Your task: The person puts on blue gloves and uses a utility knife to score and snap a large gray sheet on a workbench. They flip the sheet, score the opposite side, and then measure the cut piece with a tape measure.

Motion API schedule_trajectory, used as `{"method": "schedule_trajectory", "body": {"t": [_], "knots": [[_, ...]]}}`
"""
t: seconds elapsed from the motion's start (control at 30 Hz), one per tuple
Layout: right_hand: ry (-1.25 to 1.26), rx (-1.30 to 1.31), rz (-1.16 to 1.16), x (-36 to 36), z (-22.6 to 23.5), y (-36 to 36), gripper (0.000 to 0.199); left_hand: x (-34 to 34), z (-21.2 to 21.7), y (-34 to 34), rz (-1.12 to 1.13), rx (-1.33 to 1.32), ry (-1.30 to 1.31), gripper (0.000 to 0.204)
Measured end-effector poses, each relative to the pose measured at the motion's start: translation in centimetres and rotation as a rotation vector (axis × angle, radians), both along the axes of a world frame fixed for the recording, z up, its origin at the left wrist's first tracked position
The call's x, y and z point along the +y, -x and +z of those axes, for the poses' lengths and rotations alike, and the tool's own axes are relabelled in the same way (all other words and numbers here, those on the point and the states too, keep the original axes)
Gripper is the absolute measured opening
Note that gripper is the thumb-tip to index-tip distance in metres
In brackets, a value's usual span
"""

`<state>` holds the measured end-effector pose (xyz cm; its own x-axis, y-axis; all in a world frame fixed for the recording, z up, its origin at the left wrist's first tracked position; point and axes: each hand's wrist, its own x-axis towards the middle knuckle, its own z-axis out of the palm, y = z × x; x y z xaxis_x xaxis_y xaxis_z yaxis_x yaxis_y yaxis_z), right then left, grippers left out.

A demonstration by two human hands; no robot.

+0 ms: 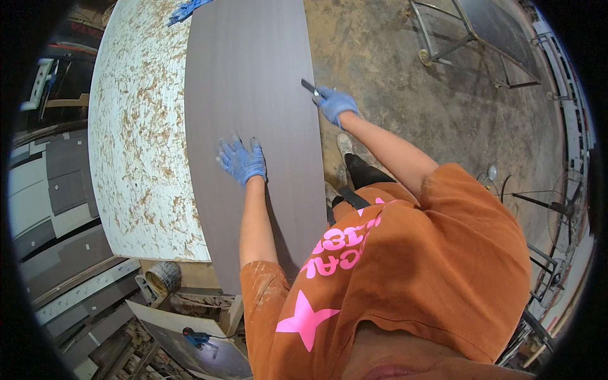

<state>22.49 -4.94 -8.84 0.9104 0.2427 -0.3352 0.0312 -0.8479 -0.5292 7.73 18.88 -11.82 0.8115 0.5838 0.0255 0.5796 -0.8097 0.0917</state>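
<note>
A long grey-brown panel [253, 57] with a fine grain lies on the work surface in front of me. My left hand [244, 161], in a blue glove, rests flat on the panel with its fingers spread. Beyond the panel's right edge, my right hand [335, 106] is closed round a flat dark-bladed hand tool [308, 85], also in a blue glove. The tool's blade points to the upper left and meets or overlaps the panel's right edge; I cannot tell whether it touches. My fingers hide the tool's handle, so its exact kind is unclear.
Left of the panel shows a white, brown-smeared table top [136, 126]. Something blue, glove-like [187, 11] is at its far end. A wheeled metal frame [465, 38] stands far right. A tin [163, 277], a blue power tool [197, 337] and stacked boards [66, 174] are at the left.
</note>
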Motion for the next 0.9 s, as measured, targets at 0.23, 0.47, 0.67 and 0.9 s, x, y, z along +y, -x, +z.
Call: {"method": "schedule_trajectory", "body": {"t": [0.23, 0.47, 0.67, 0.9], "knots": [[-0.053, 0.004, -0.024, -0.2, -1.5, -0.6, 0.04, 0.0, 0.0, -0.1, 0.002, -0.026, 0.007, 0.066], [-0.003, 0.058, -0.017, 0.2, 1.0, -2.0, 0.044, -0.1, 0.0, 0.1, -0.002, 0.031, -0.01, 0.067], [-0.084, -0.023, 0.014, -0.7, -1.0, 0.1, 0.04, -0.1, 0.5, -0.4, -0.001, 0.024, 0.008, 0.066], [-0.063, 0.018, -0.002, 0.6, -0.4, -5.7, 0.04, 0.1, -0.2, -0.2, -0.001, -0.012, 0.009, 0.066]]}}
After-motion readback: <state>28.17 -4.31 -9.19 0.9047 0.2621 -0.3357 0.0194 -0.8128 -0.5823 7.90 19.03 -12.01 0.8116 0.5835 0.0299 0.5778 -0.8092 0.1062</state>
